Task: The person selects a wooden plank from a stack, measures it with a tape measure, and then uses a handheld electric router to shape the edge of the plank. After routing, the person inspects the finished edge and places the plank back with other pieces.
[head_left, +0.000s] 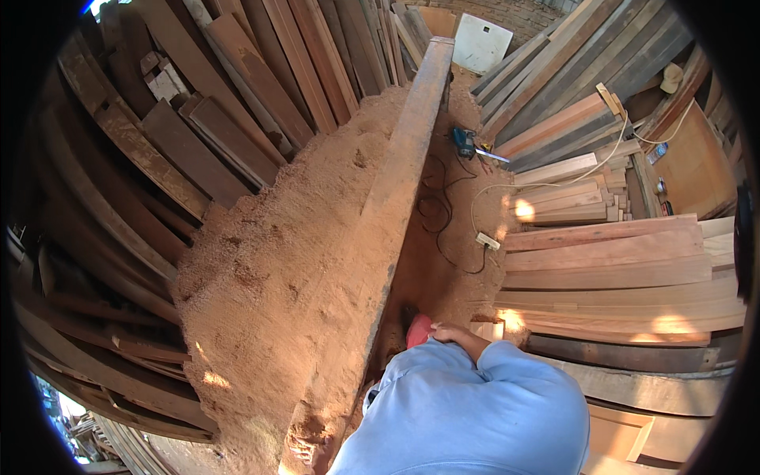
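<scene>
My right hand [450, 332] comes out of a light blue sleeve at lower centre. Its fingers are bunched against a piece of red cloth [418, 331], closed on its edge as far as I can see. Part of the cloth is hidden by the hand and my shirt. My left hand does not show; the body of the blue shirt [475, 412] fills that part of the view. Just left of the red cloth runs a long, sawdust-dusted wooden beam [404, 166], reaching from the near edge to the far end.
A blue-green power tool [464, 142] lies on the ground right of the beam, its black cable [443, 214] looping toward a white socket strip [488, 241]. Sawdust [269, 277] covers the ground at left. Boards lean along the left [222, 142] and lie stacked at right [609, 269].
</scene>
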`<state>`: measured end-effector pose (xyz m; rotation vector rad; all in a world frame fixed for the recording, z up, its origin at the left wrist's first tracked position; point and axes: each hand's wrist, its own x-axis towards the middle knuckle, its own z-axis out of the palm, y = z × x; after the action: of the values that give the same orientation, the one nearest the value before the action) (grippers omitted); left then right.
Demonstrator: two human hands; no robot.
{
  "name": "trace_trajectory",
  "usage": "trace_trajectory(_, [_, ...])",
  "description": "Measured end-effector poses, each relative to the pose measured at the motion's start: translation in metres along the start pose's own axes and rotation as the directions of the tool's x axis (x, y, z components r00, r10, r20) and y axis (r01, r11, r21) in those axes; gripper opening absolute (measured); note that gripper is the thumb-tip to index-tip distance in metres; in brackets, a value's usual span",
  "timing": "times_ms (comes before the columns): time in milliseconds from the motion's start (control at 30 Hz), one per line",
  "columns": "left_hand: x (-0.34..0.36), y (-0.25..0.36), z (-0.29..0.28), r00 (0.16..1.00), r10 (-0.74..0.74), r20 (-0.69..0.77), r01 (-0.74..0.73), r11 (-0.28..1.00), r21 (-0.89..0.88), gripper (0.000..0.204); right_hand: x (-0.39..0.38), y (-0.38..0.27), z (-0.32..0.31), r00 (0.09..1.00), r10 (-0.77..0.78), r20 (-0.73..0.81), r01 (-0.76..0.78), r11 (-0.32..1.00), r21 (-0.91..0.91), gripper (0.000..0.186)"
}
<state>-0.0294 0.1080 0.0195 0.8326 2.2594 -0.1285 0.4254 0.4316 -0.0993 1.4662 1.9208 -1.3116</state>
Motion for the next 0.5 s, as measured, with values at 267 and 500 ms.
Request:
trace_trajectory(267, [0.022,0.042,-0.029,0.965,0.128,0.227,-0.136,0.990,0.020,0.085,-0.052,-0.076,-0.050,0.983,0.171,-0.062,-0.182,0.950,-0.256,0.068])
trace_trajectory(500, [0.050,0.131,-0.075,0.759,0.158,0.632,-0.251,0.966,0.060,0.079,-0.031,-0.045,-0.051,0.942,0.001,0.336,0.009,1.000,-0.029,0.058])
